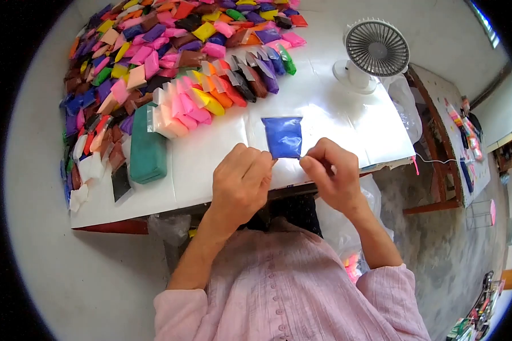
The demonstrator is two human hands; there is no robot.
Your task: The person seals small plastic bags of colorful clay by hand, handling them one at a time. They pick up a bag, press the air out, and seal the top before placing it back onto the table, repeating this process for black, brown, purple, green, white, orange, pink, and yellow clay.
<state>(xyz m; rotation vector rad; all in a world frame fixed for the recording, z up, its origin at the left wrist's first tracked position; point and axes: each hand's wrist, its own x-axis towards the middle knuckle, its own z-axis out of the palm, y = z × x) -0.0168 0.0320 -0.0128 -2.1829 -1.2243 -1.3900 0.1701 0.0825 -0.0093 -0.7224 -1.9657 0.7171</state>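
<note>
- To the right of the green block (pixel 148 149), flat on the white counter (pixel 210 182), lies one blue packet (pixel 284 138), its near edge toward the person.
- Both hands are at that edge. The left hand (pixel 240 183) has its fingers curled in and seems to pinch the near left corner, though the knuckles partly hide the contact.
- The right hand (pixel 334 170) pinches the near right corner between thumb and forefinger, its other fingers folded.
- The step in hand looks like working the packet's near edge, flattening or straightening it; which of the two, I cannot tell.
- Work on this edge seems to call for a light, even hold at both corners, so the film stays square and unstrained.
- Just beyond the green block and to its right, a row of colored packets (pixel 213 104) leans closely together.
- Farther beyond the block, a loose heap of packets (pixel 153 59) spreads out; well to its right stands a white fan (pixel 376 51).
</note>
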